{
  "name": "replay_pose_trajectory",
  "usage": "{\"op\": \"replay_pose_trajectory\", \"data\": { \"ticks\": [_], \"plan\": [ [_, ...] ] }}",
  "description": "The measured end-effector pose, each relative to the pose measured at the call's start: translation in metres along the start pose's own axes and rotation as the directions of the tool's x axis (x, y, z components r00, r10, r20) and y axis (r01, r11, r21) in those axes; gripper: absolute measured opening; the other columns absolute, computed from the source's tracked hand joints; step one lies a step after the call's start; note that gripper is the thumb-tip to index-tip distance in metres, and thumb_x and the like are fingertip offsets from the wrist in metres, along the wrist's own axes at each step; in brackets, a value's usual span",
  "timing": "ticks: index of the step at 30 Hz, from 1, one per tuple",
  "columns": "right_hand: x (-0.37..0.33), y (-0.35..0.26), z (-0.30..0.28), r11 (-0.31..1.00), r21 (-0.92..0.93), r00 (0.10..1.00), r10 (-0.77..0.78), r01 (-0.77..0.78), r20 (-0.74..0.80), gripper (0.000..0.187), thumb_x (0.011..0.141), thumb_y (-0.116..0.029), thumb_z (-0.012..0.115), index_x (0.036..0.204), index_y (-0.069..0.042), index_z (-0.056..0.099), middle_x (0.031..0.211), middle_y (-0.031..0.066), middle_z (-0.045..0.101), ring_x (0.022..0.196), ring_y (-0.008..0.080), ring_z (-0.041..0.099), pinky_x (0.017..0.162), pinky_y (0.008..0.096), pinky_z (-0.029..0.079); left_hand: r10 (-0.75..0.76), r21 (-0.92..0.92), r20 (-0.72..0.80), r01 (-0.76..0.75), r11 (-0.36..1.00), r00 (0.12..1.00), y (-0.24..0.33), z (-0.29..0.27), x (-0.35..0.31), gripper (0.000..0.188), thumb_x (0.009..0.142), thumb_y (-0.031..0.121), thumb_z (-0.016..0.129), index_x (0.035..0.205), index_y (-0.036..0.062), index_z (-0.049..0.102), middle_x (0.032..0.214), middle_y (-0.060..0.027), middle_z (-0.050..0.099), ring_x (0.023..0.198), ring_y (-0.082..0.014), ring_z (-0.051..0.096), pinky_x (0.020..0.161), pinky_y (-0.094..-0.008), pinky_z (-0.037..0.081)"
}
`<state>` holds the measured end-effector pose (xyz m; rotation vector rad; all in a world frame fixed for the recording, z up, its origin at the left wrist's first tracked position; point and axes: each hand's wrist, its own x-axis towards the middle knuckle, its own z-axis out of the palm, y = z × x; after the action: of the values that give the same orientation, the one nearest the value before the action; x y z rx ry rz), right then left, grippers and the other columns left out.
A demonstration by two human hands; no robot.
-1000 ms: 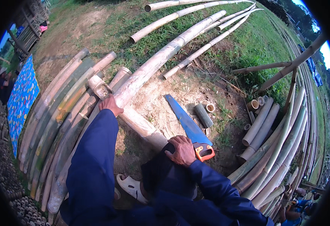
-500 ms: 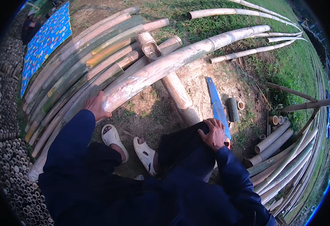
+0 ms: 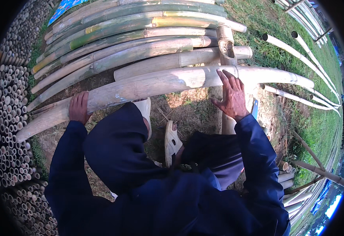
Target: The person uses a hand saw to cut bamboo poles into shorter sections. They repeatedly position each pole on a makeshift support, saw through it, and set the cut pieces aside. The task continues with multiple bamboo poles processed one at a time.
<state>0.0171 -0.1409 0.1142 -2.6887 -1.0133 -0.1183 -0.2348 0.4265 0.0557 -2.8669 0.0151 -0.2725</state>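
A thick pale bamboo pole lies across in front of me, over a shorter bamboo piece with a notch cut in it. My left hand is closed over the pole toward its left end, fingers on top. Farther right, my right hand has its fingers spread, the tips touching the pole near a joint, beside the notched piece. A blue saw blade shows just past my right sleeve; the rest of the saw is hidden by my arm.
Several green and yellowish bamboo poles lie side by side beyond. At the left, cut bamboo ends are stacked. Thinner poles rest on grass at the right, near crossed wooden sticks. My sandals are below the pole.
My right hand has left my knee and reached up to the pole, its fingers spreading. My left hand stays at the pole's left part. The view has turned, and my arm now covers most of the saw.
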Motion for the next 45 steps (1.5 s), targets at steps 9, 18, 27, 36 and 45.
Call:
{"op": "replay_pose_trajectory", "data": {
  "ticks": [9,18,27,36,45],
  "plan": [
    [0.027,0.023,0.047,0.950,-0.181,0.924,-0.184,0.255,0.335,0.106,0.064,-0.049,0.094,0.155,-0.022,0.045,0.140,0.0058,0.060,0.132,0.0271,0.057,0.119,0.0600,0.031,-0.082,0.013,-0.213,0.087,0.996,0.974,0.031,0.080,-0.046,0.084,0.065,0.017,0.087,0.139,0.0108,0.049,0.142,-0.0109,0.054,0.137,-0.0311,0.048,0.113,-0.0501,0.033],
    [0.033,0.009,0.051,0.960,-0.127,0.918,-0.192,0.249,0.347,0.093,0.063,-0.045,0.096,0.143,-0.017,0.058,0.125,0.0079,0.065,0.122,0.0288,0.062,0.113,0.0552,0.038,-0.128,-0.217,0.134,0.155,0.964,0.983,0.050,0.051,-0.018,0.097,0.061,0.035,0.092,0.140,0.0061,0.045,0.144,-0.0163,0.051,0.137,-0.0349,0.047,0.117,-0.0537,0.030],
    [0.151,0.000,0.185,0.952,0.066,0.797,-0.288,0.300,0.531,0.045,0.091,-0.034,0.077,0.126,-0.007,0.067,0.119,0.0187,0.070,0.112,0.0386,0.068,0.094,0.0509,0.055,-0.101,-0.259,0.155,0.139,0.956,0.983,0.052,0.064,-0.033,0.100,0.060,0.040,0.093,0.140,0.0052,0.045,0.141,-0.0165,0.052,0.137,-0.0358,0.047,0.119,-0.0530,0.031],
    [0.167,-0.024,0.245,0.923,-0.078,0.809,-0.287,0.377,0.513,0.043,0.088,-0.025,0.078,0.125,-0.008,0.063,0.115,0.0188,0.066,0.104,0.0366,0.070,0.080,0.0499,0.059,-0.144,-0.380,0.161,0.197,0.904,0.976,0.056,0.044,-0.036,0.094,0.072,0.065,0.082,0.140,0.0078,0.051,0.141,-0.0141,0.053,0.137,-0.0330,0.047,0.119,-0.0532,0.029],
    [0.155,-0.013,0.265,0.866,-0.188,0.777,-0.296,0.464,0.555,0.019,0.090,-0.007,0.061,0.107,-0.007,0.071,0.106,0.0202,0.069,0.101,0.0389,0.070,0.082,0.0494,0.058,-0.403,-0.542,0.146,0.414,0.731,0.903,0.061,0.030,-0.015,0.071,0.088,0.051,0.075,0.138,0.0068,0.052,0.133,-0.0159,0.058,0.123,-0.0389,0.058,0.111,-0.0502,0.040]
  ]
}}
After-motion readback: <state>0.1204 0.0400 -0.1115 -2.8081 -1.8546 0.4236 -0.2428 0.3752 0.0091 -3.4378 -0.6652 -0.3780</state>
